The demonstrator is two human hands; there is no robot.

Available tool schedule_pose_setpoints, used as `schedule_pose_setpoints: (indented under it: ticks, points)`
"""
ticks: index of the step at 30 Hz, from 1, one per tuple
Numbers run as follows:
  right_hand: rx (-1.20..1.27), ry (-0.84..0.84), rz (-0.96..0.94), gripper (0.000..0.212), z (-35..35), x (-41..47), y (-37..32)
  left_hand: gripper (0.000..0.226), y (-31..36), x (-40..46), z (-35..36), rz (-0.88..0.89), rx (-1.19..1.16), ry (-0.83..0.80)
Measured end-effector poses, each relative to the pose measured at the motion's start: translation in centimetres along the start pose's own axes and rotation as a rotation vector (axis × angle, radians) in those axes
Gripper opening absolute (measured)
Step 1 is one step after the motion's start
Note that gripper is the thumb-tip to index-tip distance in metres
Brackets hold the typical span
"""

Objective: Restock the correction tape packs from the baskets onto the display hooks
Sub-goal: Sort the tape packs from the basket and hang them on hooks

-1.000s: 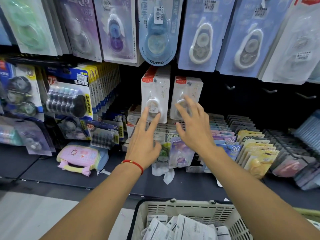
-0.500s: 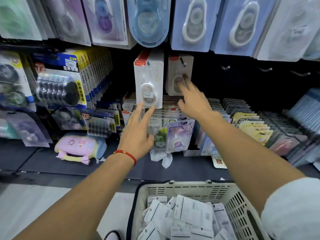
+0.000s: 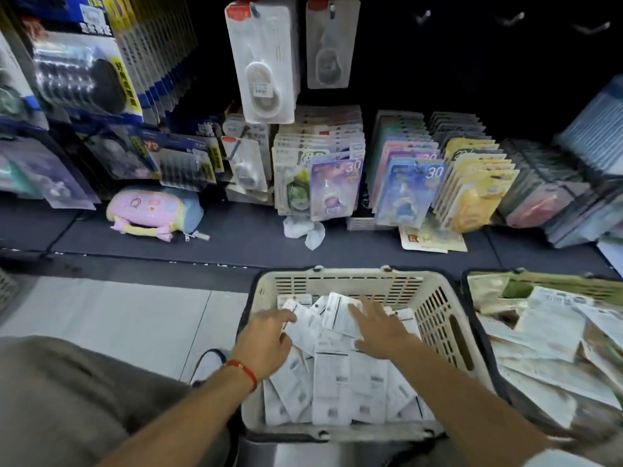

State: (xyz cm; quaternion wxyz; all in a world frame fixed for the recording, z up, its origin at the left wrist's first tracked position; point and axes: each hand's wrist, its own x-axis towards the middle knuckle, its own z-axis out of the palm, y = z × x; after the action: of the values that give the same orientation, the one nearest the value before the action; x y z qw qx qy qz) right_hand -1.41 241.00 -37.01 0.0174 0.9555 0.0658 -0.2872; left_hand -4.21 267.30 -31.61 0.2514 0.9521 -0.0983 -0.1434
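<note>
Beyond both hands rises the display shelf (image 3: 236,244), where two white hanging packs (image 3: 261,62) hang with long axes vertical. Under the hands sits the cream basket (image 3: 438,298), heaped with correction tape packs (image 3: 332,375) lying back-up, mostly lengthwise toward the shelf. The left hand (image 3: 266,345) and right hand (image 3: 381,328) rest on the heap, each grip wide, fingers spread, holding nothing.

It was a stationery shop aisle. Blister-carded correction tape packs (image 3: 262,62) hung from display hooks (image 3: 423,16) on a dark panel, more carded goods stood in rows on the shelf (image 3: 236,241) below, and a plastic shopping basket (image 3: 438,305) of stock sat on the floor.
</note>
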Motion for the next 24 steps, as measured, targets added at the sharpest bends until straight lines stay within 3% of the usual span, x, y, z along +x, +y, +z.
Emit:
schedule_pose_setpoints:
  ticks: [4,10,12,14,16,18,19,21,23,24]
  points:
    - [0.085,0.14,0.021,0.08,4.5,0.6,-0.3,0.038,0.3,-1.9,3.6,-0.081,-0.094,-0.047]
    - [0.367,0.372,0.074,0.06,2.9,-0.4,0.2,0.033,1.3,-0.7,3.7,-0.2,-0.306,0.006]
    - [0.583,0.547,0.112,0.037,1.3,-1.3,0.4,0.033,1.8,0.0,3.6,-0.259,-0.428,0.033]
    - [0.99,0.617,0.131,0.019,-0.5,-2.1,-0.5,0.039,2.5,0.4,3.7,-0.311,-0.587,0.025]
    - [1.378,0.491,0.112,0.022,-2.1,-2.5,-2.1,0.046,3.1,0.6,3.7,-0.337,-0.772,-0.018]
    - [1.599,0.204,0.047,0.019,-2.7,-2.9,-3.8,0.04,3.3,0.8,3.9,-0.369,-0.998,-0.066]
    - [1.616,0.104,0.037,0.02,-2.4,-3.0,-4.5,0.037,3.3,0.8,3.9,-0.397,-1.086,-0.058]
    - [1.509,0.108,0.132,0.024,-0.9,-2.9,-5.2,0.033,2.7,0.7,3.8,-0.458,-1.072,0.009]
    - [1.101,0.16,0.283,0.035,1.3,-2.8,-4.8,0.033,1.8,0.6,3.8,-0.502,-0.917,0.076]
    - [0.874,0.106,0.316,0.041,2.4,-3.0,-4.6,0.032,1.3,0.5,3.7,-0.515,-0.866,0.103]
